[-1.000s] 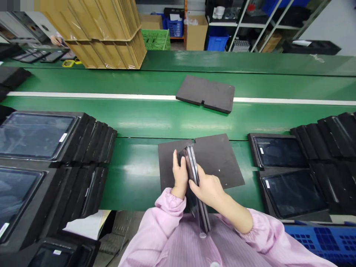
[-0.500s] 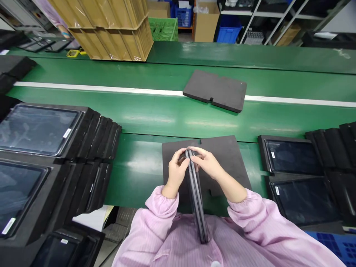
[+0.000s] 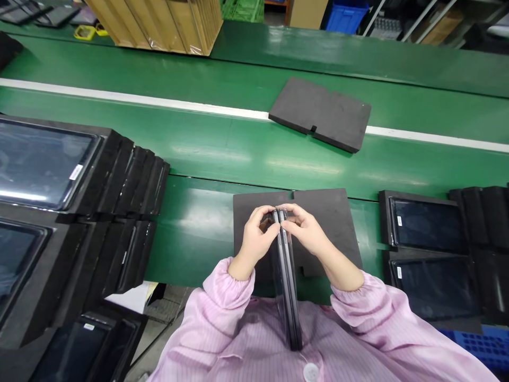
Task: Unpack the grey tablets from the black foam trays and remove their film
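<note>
Two dark tablets point(image 3: 287, 281) stand on edge, face to face, against the front of my pink smock. My left hand point(image 3: 254, 239) is closed on the far end of the left one, thumb and fingers bent round its corner. My right hand point(image 3: 309, 232) pinches the same end of the right one. The fingertips of both hands nearly meet at the top. Clear film seems to hang near the right fingers. Below the hands lies a flat black foam pad point(image 3: 330, 223) with a notch in its far edge.
Another notched foam pad point(image 3: 322, 114) lies across the white line of the green belt point(image 3: 191, 138). Stacked foam trays with tablets point(image 3: 35, 159) stand at left, and more trays with tablets point(image 3: 429, 223) at right. A tan divided box point(image 3: 163, 24) sits at the back.
The view has tilted down and turned slightly, so the belt and trays sit differently in it. Both hands keep hold of the tablets, with only a slight shift of the fingers.
</note>
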